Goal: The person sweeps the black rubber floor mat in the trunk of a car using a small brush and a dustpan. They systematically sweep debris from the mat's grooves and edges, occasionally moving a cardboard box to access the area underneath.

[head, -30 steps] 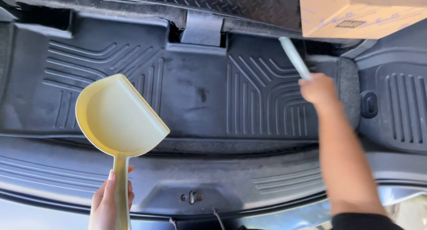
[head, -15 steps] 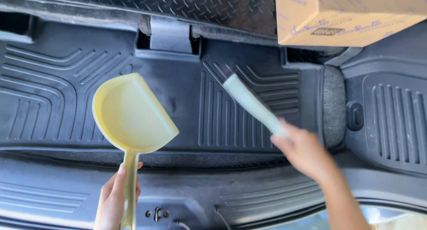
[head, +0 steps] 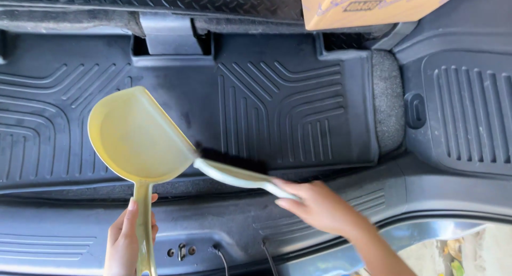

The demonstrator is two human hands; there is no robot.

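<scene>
My left hand (head: 128,244) is wrapped around the handle of a pale yellow dustpan (head: 137,137) over the ribbed black floor mat (head: 288,105). My right hand (head: 320,206) grips the brush (head: 234,169), now lowered against the pan's lip.

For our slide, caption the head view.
Left hand holds yellow dustpan; right hand brushes the black car mat.

One package in view: a cardboard box (head: 373,6) at the far right of the scene, cut off by the upper edge of the frame. It is rectangular, tan-orange, with faint purple printing on its near face. A small dark label (head: 364,5), oblong and slightly tilted, sits on that face. The box rests above the black ribbed floor mat (head: 288,105). No signs or screens seen.
</scene>
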